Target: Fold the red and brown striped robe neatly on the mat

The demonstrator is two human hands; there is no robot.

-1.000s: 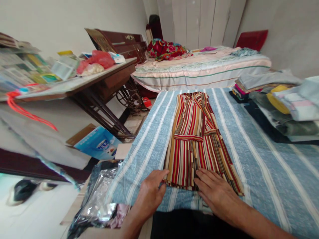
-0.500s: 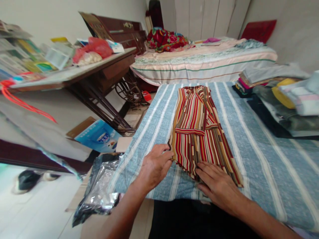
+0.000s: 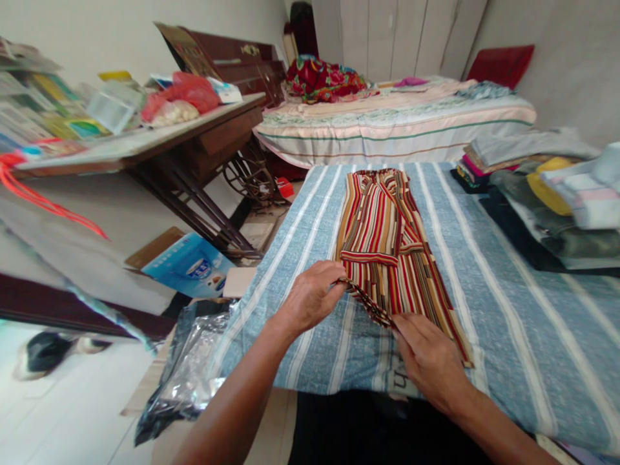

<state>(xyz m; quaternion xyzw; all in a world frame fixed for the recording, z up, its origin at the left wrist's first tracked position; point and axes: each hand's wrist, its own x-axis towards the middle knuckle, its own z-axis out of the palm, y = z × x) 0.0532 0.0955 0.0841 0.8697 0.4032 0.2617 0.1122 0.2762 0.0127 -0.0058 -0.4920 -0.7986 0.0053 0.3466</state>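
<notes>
A red, tan and brown striped garment (image 3: 387, 232) lies lengthwise on a blue-and-white striped cloth (image 3: 508, 323) that covers the surface before me. My left hand (image 3: 312, 297) pinches the near left corner of the garment's hem and has it lifted off the cloth. My right hand (image 3: 429, 358) grips the near hem further right, fingers closed on the fabric. The lower edge of the garment is folded up and away from me between the two hands.
Stacks of folded clothes (image 3: 547, 200) sit at the right edge. A wooden sewing table (image 3: 194, 148) piled with bags and papers stands at the left, a blue box (image 3: 188, 265) and plastic bags (image 3: 188, 374) on the floor below. A bed (image 3: 397, 123) lies beyond.
Both hands went from lying on the garment's near hem to gripping it. The left hand has lifted its corner and carried it away from me, so the lower edge folds upward.
</notes>
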